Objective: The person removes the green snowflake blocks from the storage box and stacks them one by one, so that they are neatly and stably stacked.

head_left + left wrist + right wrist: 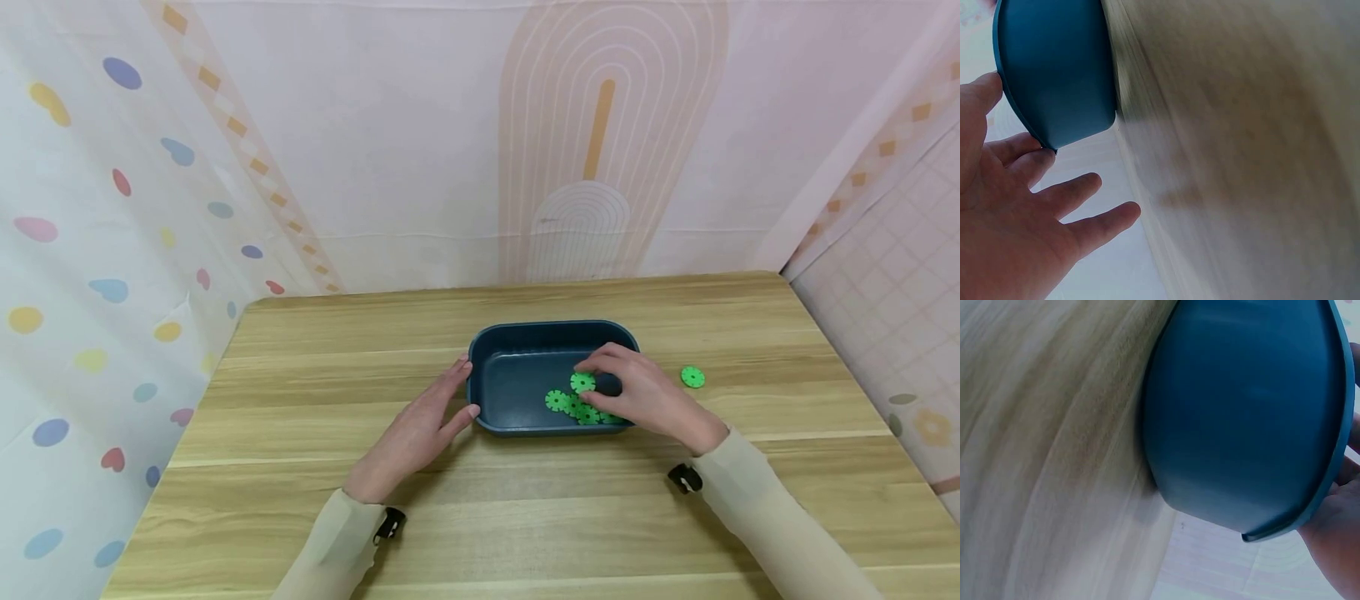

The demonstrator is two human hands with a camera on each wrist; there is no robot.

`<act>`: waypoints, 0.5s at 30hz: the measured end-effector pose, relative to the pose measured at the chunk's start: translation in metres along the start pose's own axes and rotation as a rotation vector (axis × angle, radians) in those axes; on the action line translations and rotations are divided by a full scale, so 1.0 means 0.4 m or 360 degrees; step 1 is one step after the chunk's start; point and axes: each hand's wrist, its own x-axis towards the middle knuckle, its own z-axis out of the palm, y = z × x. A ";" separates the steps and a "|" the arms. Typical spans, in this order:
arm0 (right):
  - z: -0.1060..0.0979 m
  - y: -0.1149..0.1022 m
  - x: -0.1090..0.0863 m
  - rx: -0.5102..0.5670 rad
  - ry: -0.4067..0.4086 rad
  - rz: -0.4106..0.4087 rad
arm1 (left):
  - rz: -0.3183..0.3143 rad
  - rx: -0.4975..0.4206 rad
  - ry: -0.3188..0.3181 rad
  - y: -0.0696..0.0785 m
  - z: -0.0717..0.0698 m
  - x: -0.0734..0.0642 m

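Green disc (582,382), pinched in right hand (643,392)

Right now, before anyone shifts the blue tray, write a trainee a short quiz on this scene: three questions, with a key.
1. Multiple choice: which part of the blue tray does the left hand touch?
A) its left end
B) its right end
C) the middle of its floor
2. Short answer: which hand pinches a green disc over the tray?
3. True or false: every green disc is inside or over the tray.

Key:
1. A.
2. The right hand.
3. False: a lone green disc lies on the table, to the right of the tray.
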 end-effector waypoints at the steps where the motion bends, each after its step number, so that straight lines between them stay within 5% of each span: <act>1: -0.001 0.002 -0.001 0.0005 0.0005 0.0004 | 0.0000 0.0001 0.0001 0.000 0.000 0.000; 15: -0.020 0.017 -0.021 0.0051 0.0093 0.0042 | -0.0006 0.0015 -0.0004 0.001 0.000 0.003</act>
